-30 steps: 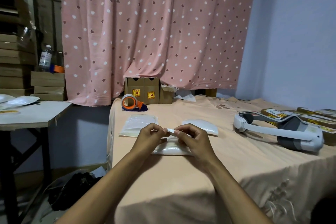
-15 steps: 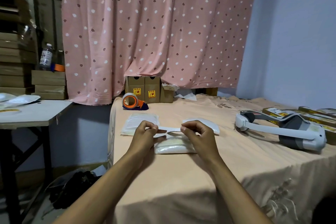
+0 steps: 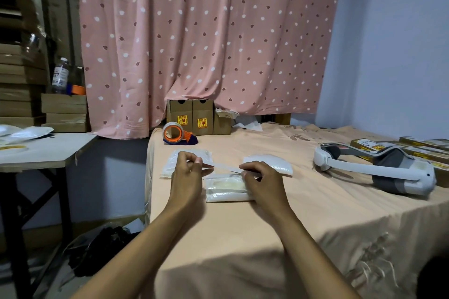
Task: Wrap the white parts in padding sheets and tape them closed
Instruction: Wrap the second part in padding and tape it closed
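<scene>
While left hand (image 3: pixel 185 177) pinches the tape (image 3: pixel 224 167), right hand (image 3: pixel 263 181) pinches too.

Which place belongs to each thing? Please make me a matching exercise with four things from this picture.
1. tape dispenser
2. white headset
3. tape strip
4. plastic bottle

A. on stacked cartons, far left
B. pinched between left hand and right hand
C. right side of the peach cloth
D. beside brown boxes under the curtain

Pairs: 1-D, 2-C, 3-B, 4-A
</scene>
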